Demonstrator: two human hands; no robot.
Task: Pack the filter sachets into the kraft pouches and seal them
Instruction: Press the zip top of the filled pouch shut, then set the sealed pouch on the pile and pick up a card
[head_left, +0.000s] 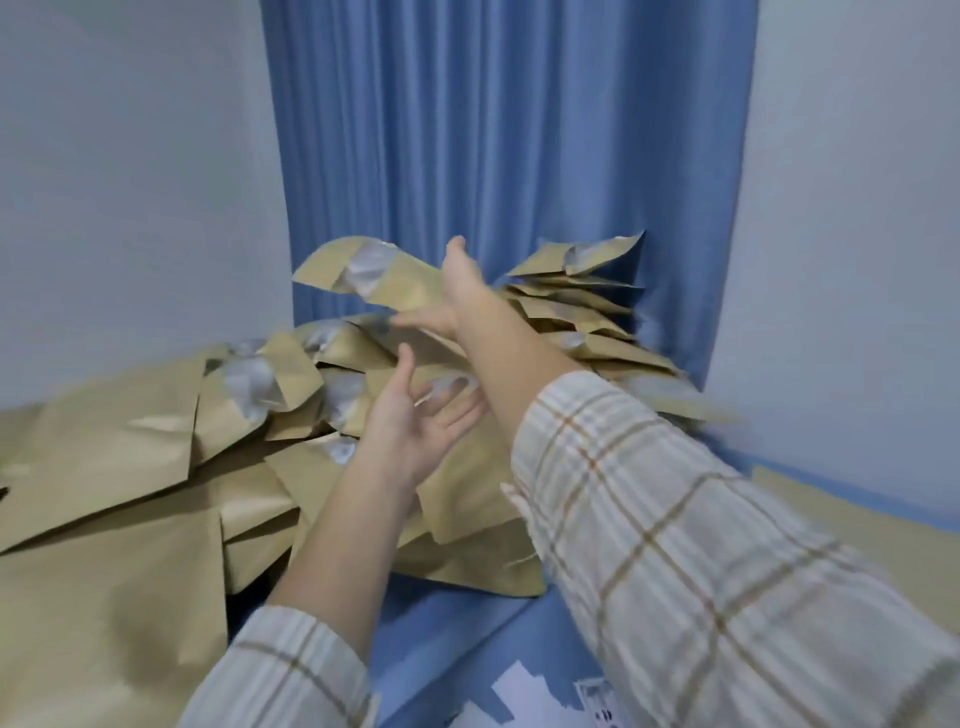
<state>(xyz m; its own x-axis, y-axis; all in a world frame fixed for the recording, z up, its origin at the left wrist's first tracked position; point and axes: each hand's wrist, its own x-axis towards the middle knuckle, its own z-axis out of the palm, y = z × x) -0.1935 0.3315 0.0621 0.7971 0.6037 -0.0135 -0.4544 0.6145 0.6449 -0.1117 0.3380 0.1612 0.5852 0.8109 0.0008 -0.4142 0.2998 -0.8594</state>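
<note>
Your right hand (452, 296), frame centre, pinches raised kraft pouch (363, 275) by one end, apparently to carry it clear of heap. Your left hand (415, 415), palm up, fingers relaxed, holds nothing, seemingly poised to receive. Pouch heap (249, 395) fills middle left against blue curtain (493, 130). Sachets not discernible.
</note>
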